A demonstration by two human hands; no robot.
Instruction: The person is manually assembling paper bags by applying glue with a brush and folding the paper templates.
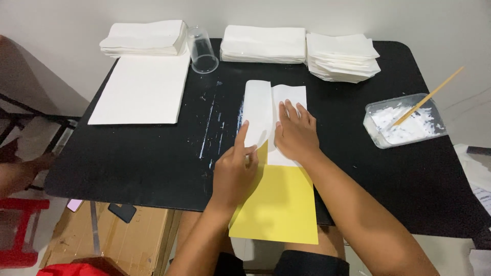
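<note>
A white paper sheet [258,105] lies on the black table [153,158], its left side folded over toward the middle. It rests partly on a yellow sheet [279,204] that hangs over the table's near edge. My left hand [235,166] pinches the lower edge of the folded flap with thumb and forefinger. My right hand [295,134] lies flat with fingers spread, pressing down the right half of the white sheet.
A large stack of white sheets [143,87] lies at the left. Folded white paper piles [146,37], [263,43], [342,56] line the back edge. A clear plastic cup [202,50] lies tipped. A clear tub of white paste [404,120] with a wooden stick [429,97] stands at the right.
</note>
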